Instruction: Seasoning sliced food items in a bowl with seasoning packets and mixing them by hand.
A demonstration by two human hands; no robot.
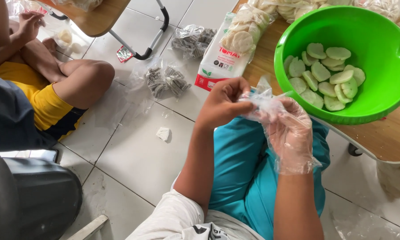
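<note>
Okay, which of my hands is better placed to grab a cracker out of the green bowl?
Probably right. Your right hand, in a clear plastic glove, is closest to the green bowl of pale round crackers. Your bare left hand is farther away, pinching the small plastic bag.

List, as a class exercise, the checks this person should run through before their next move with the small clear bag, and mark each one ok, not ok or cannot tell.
1. Left hand pinches the clear bag at its edge: ok.
2. Right hand wears a plastic glove: ok.
3. Bag mouth open: cannot tell.
4. Green bowl holds pale round slices: ok.
5. Bowl within reach on the wooden table: ok.
</note>
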